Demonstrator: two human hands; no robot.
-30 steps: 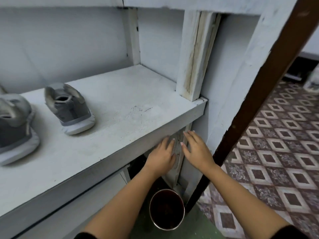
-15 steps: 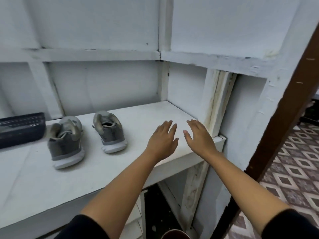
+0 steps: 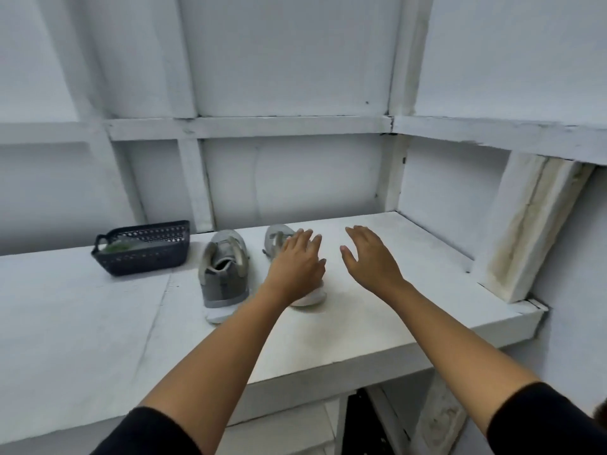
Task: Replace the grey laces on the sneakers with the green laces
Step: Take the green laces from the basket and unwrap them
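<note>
At frame centre, the left hand (image 3: 297, 262) is hovering open-fingered over a sneaker (image 3: 308, 295); the right hand (image 3: 369, 259) is hanging open, empty.

- Two grey sneakers on the white shelf (image 3: 377, 323) in front of me: the left sneaker (image 3: 223, 277) in full view, the right sneaker (image 3: 279, 238) mostly hidden behind my left hand.
- One dark perforated basket (image 3: 144, 249), standing to the left of the pair.
- One patch of something green (image 3: 118, 247) showing inside that basket; too blurred to count as separate pieces.
- Two hands of mine over the shelf, my left hand (image 3: 297, 266) and my right hand (image 3: 369, 257), fingers spread, neither holding anything.
- Two black sleeves, one left sleeve (image 3: 147, 433), one right sleeve (image 3: 542, 418).
</note>
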